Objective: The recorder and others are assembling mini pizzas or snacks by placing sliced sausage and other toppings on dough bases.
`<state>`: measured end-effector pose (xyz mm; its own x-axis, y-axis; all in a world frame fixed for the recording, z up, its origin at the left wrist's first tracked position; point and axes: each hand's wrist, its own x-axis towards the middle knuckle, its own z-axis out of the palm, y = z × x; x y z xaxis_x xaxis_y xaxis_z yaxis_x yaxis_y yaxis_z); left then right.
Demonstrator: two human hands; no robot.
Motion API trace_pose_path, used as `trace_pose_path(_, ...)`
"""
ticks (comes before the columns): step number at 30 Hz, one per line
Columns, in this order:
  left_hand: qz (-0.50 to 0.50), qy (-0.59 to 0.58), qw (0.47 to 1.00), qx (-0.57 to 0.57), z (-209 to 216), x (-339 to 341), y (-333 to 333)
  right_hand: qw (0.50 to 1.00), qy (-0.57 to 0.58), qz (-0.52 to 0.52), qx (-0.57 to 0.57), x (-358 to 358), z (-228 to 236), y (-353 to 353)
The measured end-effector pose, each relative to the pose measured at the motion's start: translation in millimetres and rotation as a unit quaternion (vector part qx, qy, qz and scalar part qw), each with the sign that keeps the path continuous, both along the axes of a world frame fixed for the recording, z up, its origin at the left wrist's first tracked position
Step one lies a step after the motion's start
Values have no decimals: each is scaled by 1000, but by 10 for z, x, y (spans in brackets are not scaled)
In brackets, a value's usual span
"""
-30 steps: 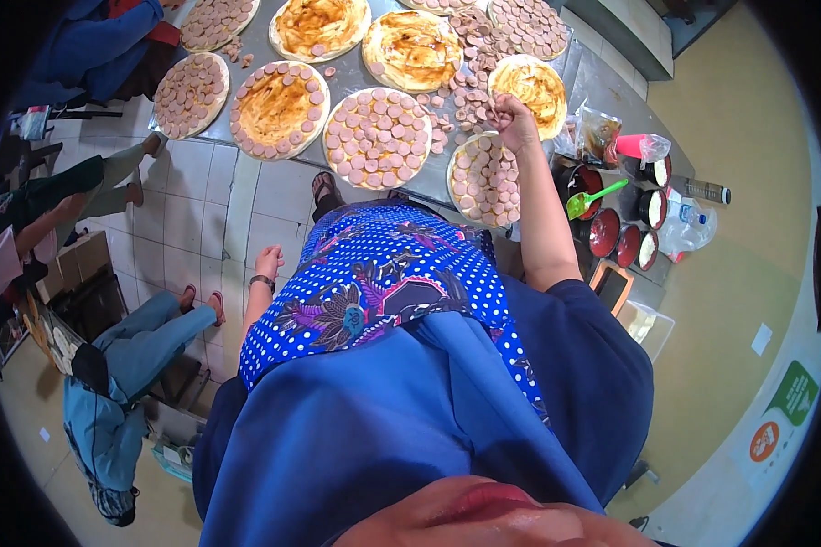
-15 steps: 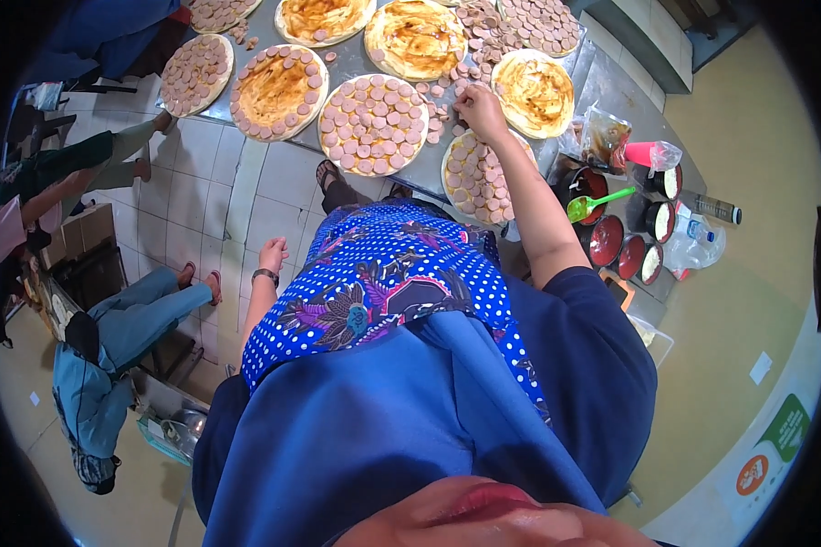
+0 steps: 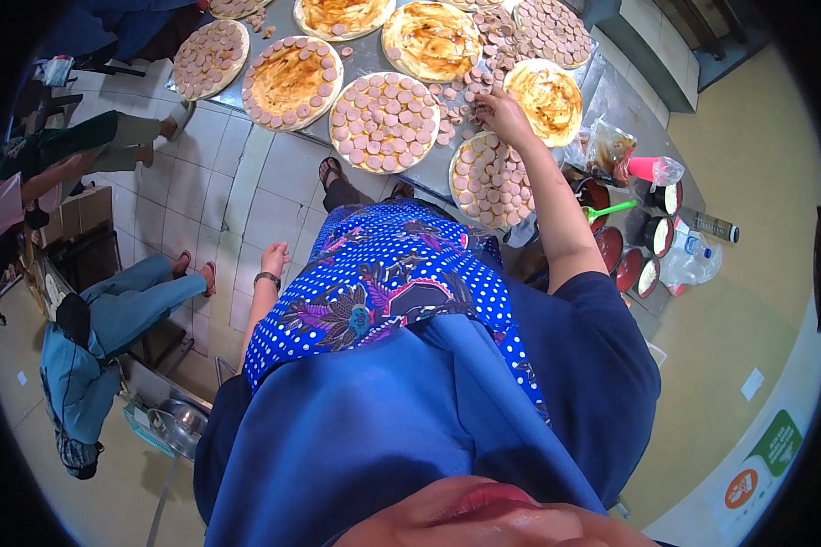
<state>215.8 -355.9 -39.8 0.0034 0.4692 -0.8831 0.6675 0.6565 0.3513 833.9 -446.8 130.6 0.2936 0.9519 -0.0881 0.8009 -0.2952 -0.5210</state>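
Observation:
My right hand [image 3: 504,117] reaches over the metal table, fingers bent together among loose sausage slices [image 3: 502,41]; whether a slice is between them is hidden. Just below it lies a pizza base covered with sausage slices [image 3: 491,187]. Beside the hand, to the right, is a sauce-coated base [image 3: 545,100] with no slices on it. A fuller sausage-topped base [image 3: 385,123] lies to the left, and farther left one base [image 3: 292,84] has slices mostly round its rim. My left hand [image 3: 275,259] hangs away from the table, fingers curled in, with nothing seen in it.
More round bases, some only sauced [image 3: 431,41], stand along the far side. On the right are dark red bowls [image 3: 628,264], a green spoon [image 3: 611,210], a pink cup [image 3: 643,169] and a bottle [image 3: 716,226]. At left a seated person [image 3: 137,314] and others are nearby.
The whole view has shifted slightly, with the table sliding a little right. My right hand stays among the loose slices, its fingers now a bit lower into them. My left hand hangs as before.

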Motion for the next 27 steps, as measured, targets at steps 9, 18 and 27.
trace_pose_path(9, 12, -1, 1000, 17, 150, 146, 77, 996, 51, -65, 18, 34, -57, 54)
trace_pose_path(18, 5, -2, 1000, -3, 114, 91, 62, 704, 639, -292, 100, 258, 173, -37)
trace_pose_path(27, 9, -2, 1000, -2, 79, 167, 143, 627, 692, -318, 163, 599, 578, -471)
